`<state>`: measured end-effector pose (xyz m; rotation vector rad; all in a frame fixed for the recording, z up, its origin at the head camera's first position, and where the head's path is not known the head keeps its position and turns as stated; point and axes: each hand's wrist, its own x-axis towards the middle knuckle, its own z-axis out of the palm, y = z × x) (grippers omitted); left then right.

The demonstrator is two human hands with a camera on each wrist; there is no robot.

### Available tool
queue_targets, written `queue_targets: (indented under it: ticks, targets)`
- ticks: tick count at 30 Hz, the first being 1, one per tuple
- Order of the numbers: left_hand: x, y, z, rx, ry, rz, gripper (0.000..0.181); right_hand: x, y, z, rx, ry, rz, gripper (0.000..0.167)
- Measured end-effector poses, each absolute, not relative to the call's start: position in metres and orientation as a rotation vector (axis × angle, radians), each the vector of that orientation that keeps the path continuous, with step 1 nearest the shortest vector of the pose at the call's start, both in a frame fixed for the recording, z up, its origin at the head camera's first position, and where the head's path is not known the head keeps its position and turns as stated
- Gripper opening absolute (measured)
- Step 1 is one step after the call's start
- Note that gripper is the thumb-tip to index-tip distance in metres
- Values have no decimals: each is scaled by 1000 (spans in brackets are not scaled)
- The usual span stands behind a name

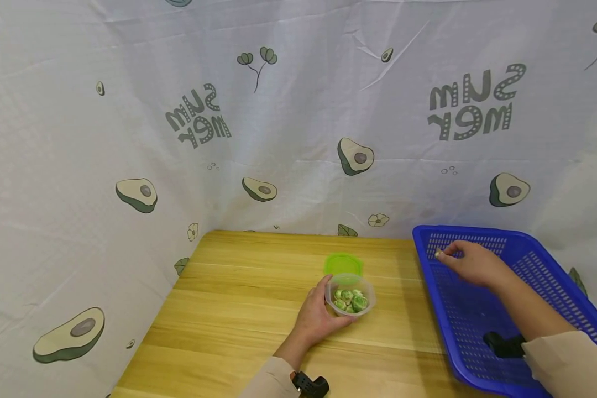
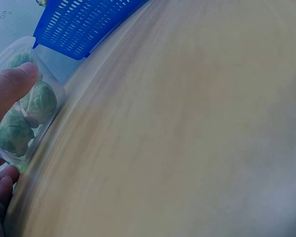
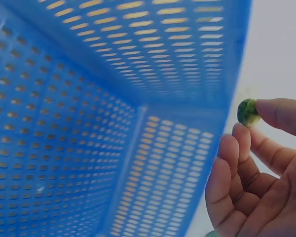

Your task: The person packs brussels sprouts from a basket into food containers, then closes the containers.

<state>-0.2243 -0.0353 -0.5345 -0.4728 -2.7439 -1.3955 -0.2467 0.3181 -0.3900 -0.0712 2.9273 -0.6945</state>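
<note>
A clear plastic tub [image 1: 370,305] stands on the table with several Brussels sprouts [image 1: 348,301] inside. My left hand [image 1: 315,316] grips it from the left, fingers round its far side and thumb at the near side. In the left wrist view, the thumb lies over the tub's rim. Over the far left part of a blue perforated basket [image 1: 435,298], my right hand [image 1: 475,264] pinches one small Brussels sprout [image 3: 247,112] between thumb and fingertips. The right wrist view shows that sprout held up beside the basket's wall.
A bright green lid [image 1: 343,263] lies flat just behind the tub, partly seen through it. The wooden table [image 1: 229,309] runs back to a white curtain [image 1: 298,110] printed with avocados. At the right stands the basket, its floor bare in the head view.
</note>
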Motion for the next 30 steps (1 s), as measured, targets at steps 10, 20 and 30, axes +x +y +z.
queue_targets:
  ticks: [10,20,30]
  targets:
    - [-225,-36,-535,-475,-2752,-1386,108,-228,293,-367,-118,3020,-628,51]
    - [-225,-36,-536,-482,-2752,-1383,108,-200,254,-349,-172,3069,-653,52]
    - [-225,-36,-536,-483,-2750,-1386,109,-172,214,-339,-261,3167,-743,42]
